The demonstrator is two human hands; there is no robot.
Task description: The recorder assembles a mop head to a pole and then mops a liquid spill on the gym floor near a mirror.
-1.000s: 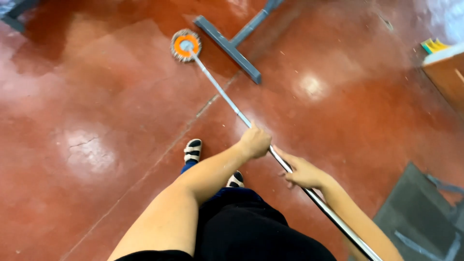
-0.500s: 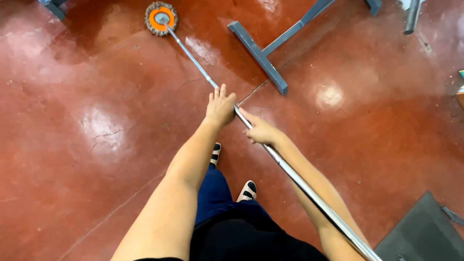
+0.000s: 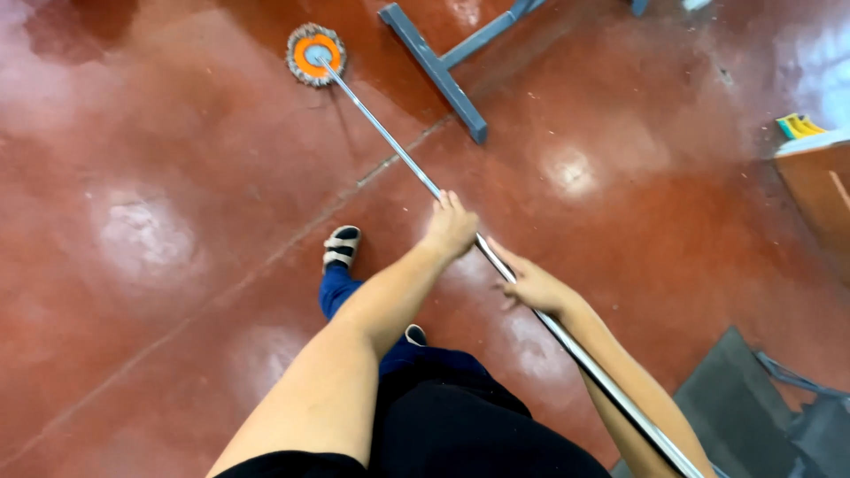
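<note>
A mop with a long metal handle (image 3: 390, 137) and a round orange head (image 3: 315, 54) rests on the wet red floor (image 3: 142, 248) ahead of me. My left hand (image 3: 450, 226) is wrapped around the handle about midway. My right hand (image 3: 531, 283) grips the same handle just behind it, lower on the pole. The pole runs diagonally from the top left down to the bottom right edge. My feet in sandals (image 3: 342, 248) and blue trousers show below the hands.
A grey metal stand foot (image 3: 434, 66) lies on the floor right of the mop head. A wooden piece of furniture (image 3: 819, 190) with a yellow-green item on it stands at the right edge. A dark grey object (image 3: 753, 416) sits bottom right.
The mop head has slid across the floor, pushed out farther from me and then drawn to the side. Both hands stayed on the handle, the left closing fully on it again.
</note>
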